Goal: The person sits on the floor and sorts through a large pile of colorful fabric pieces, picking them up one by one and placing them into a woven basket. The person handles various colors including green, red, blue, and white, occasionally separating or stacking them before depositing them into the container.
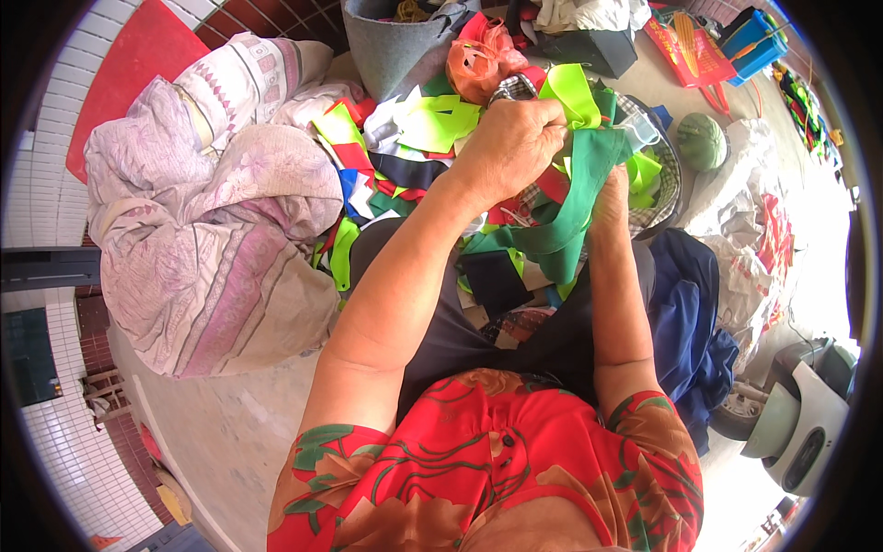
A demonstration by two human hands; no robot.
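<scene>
My left hand (pixel 520 143) is closed, its fingertips pinched at the edge of a bright yellow-green cloth strip (pixel 572 97). Beside it my right hand (pixel 611 195) is closed on a long dark green cloth strip (pixel 596 179), which hides part of its fingers. This green strip hangs down in a loop toward my lap. Behind my hands stands a round basket with a checked lining (pixel 670 170), holding more green and yellow-green pieces. A small clear plastic piece (pixel 641 131) shows by the green strip. Mixed cloth scraps (pixel 423 124) lie heaped to the left of my hands.
Large bundles of pale patterned cloth (pixel 216 239) fill the left. A grey felt bin (pixel 400 46) and an orange plastic bag (pixel 483 60) stand at the back. To the right are a watermelon (pixel 702 142), a white sack (pixel 736 198), dark blue cloth (pixel 685 294) and a scooter (pixel 800 414).
</scene>
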